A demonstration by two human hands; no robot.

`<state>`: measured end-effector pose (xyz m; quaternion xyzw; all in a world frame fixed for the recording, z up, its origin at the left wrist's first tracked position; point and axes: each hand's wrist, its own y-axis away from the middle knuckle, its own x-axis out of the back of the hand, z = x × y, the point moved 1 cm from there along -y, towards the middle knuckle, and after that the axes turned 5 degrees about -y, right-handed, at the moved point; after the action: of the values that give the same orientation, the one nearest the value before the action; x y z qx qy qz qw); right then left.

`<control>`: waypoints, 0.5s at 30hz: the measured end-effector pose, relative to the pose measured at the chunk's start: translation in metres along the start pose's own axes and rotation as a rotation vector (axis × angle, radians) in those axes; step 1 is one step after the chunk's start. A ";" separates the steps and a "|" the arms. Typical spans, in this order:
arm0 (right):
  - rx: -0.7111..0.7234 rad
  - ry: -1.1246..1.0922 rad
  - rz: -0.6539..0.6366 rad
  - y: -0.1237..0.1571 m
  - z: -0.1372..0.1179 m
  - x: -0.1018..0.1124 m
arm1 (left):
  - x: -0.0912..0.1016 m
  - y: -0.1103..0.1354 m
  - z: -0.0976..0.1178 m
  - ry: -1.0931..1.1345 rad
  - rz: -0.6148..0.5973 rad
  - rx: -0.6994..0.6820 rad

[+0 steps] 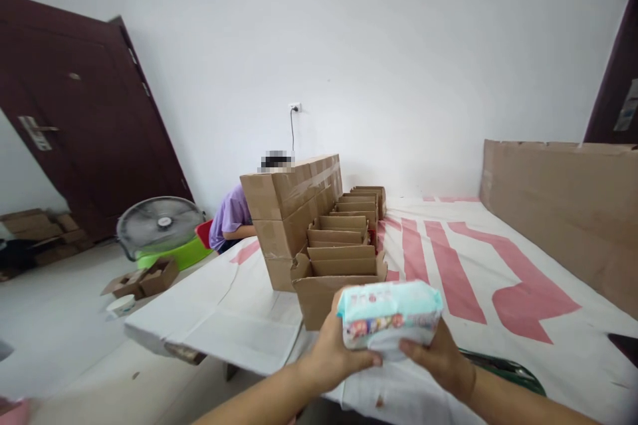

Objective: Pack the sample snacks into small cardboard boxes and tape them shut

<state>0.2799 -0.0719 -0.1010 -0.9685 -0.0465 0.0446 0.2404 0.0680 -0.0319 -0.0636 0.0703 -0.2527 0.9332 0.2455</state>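
Observation:
A pack of wet wipes [391, 313], light teal on top with a printed pattern along its side, is held up over the near edge of the table. My left hand [335, 348] grips its left end, thumb along the lower front. On the right end my right hand [441, 355] is closed, its thumb also at the front. Just beyond the pack stands an open cardboard box [321, 295], the nearest of a row of several open boxes running back toward the wall. What lies inside the boxes is mostly hidden.
Taped closed cartons [286, 212] are stacked left of the open boxes. Behind them sits a person in a purple shirt [232, 216]. A large cardboard panel [558, 212] borders the table's right side. A dark green object [503, 372] lies near my right forearm. A fan [162, 226] stands on the left floor.

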 end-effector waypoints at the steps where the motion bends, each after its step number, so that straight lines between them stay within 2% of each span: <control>1: -0.020 0.021 -0.016 0.010 0.014 -0.002 | 0.000 0.011 -0.014 0.032 -0.010 0.067; 4: -0.078 -0.026 -0.073 0.024 0.052 -0.011 | 0.009 0.030 -0.053 0.085 -0.058 0.259; 6: -0.095 -0.064 -0.110 0.022 0.073 -0.016 | 0.022 0.035 -0.075 0.068 -0.035 0.296; 8: -0.077 -0.011 -0.111 0.014 0.090 -0.019 | 0.038 0.038 -0.096 0.039 -0.004 0.328; 12: -0.131 0.240 -0.002 0.000 0.113 -0.013 | 0.071 0.047 -0.134 0.004 0.089 0.368; 15: -0.221 0.347 0.116 -0.006 0.122 -0.007 | 0.090 0.057 -0.157 -0.161 0.244 0.305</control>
<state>0.2590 -0.0112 -0.2050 -0.9832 0.0467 -0.1144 0.1340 -0.0398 0.0425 -0.2006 0.1496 -0.1340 0.9749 0.0962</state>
